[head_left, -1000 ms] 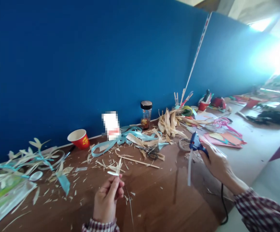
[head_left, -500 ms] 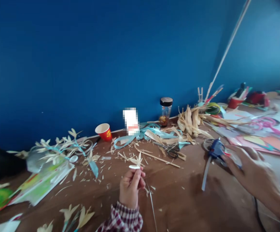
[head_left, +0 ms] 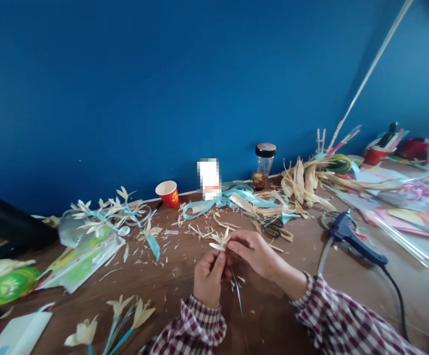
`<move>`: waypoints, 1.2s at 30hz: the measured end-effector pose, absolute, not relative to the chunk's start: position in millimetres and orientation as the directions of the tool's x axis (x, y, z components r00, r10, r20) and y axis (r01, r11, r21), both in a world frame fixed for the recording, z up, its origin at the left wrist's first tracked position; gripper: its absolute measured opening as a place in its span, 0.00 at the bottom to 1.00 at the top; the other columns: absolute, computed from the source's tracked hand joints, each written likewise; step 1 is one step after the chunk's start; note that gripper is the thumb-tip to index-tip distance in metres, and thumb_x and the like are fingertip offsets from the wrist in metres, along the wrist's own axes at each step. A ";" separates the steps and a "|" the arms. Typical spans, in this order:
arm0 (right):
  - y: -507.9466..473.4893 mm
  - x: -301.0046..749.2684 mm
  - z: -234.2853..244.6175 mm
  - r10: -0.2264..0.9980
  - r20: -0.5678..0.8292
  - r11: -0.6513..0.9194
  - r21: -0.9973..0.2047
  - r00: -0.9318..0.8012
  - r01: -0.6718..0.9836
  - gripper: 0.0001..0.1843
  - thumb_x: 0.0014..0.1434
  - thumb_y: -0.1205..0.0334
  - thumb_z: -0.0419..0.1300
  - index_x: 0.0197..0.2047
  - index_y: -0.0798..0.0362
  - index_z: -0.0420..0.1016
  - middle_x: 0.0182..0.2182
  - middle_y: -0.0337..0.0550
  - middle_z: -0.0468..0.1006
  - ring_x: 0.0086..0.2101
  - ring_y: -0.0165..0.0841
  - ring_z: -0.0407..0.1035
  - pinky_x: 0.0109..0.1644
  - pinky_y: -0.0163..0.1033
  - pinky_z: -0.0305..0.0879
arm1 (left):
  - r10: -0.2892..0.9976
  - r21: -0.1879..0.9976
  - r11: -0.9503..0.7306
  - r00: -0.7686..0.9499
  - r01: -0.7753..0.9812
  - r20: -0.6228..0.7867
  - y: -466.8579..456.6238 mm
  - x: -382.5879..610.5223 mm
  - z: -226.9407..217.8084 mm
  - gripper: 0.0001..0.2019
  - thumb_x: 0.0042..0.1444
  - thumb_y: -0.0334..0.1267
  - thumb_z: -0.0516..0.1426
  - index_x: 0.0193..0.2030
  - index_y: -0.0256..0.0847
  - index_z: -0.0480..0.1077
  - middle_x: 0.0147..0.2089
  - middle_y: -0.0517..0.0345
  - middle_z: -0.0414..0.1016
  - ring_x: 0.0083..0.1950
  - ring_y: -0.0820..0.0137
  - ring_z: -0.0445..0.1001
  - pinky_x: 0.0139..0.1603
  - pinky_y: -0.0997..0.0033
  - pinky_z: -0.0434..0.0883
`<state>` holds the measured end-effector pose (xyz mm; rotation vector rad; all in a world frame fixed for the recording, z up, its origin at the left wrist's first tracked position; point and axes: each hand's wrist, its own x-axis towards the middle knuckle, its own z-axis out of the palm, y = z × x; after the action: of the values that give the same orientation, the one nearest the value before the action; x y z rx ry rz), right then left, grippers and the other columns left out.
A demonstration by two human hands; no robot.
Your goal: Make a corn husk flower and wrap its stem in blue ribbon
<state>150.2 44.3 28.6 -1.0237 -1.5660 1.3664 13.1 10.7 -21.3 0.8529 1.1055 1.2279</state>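
Observation:
Between the thumb and fingers of my left hand (head_left: 207, 277) is a small pale corn-husk flower (head_left: 220, 241) with pointed petals. The fingertips of my right hand (head_left: 257, 256) pinch at the flower's right side; its exact hold on the petal is partly hidden. A thin wire (head_left: 238, 291) runs down beneath my hands. Off to the right, a blue glue gun (head_left: 351, 236) lies on the brown table with its cord trailing toward the front. Husk scraps (head_left: 199, 230) are scattered just behind the flower.
Finished husk flowers (head_left: 120, 315) lie front left, and a branch of them (head_left: 107, 217) farther back. A red paper cup (head_left: 170, 195), a lidded jar (head_left: 264, 167), scissors (head_left: 272, 230) and blue ribbon (head_left: 196, 209) sit toward the blue wall. Glue sticks (head_left: 403, 239) rest at right.
My right hand has left the glue gun, which now lies on the table, and has come over to the flower in my left hand. The view has shifted slightly.

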 end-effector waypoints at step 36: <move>38.7 152.6 19.1 0.942 -0.024 -0.082 -0.984 -0.336 -0.161 0.11 0.52 0.57 0.64 0.33 0.54 0.67 0.27 0.36 0.73 0.28 0.27 0.66 0.31 0.32 0.61 | 0.991 0.979 0.119 -0.043 -0.163 -0.128 7.0 15.3 -17.8 0.13 0.48 0.46 0.61 0.27 0.36 0.72 0.21 0.59 0.72 0.19 0.76 0.65 0.20 0.77 0.62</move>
<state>152.6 38.7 19.1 -0.9372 -1.2893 1.5723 15.3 7.0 -17.8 0.9748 1.1846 1.2275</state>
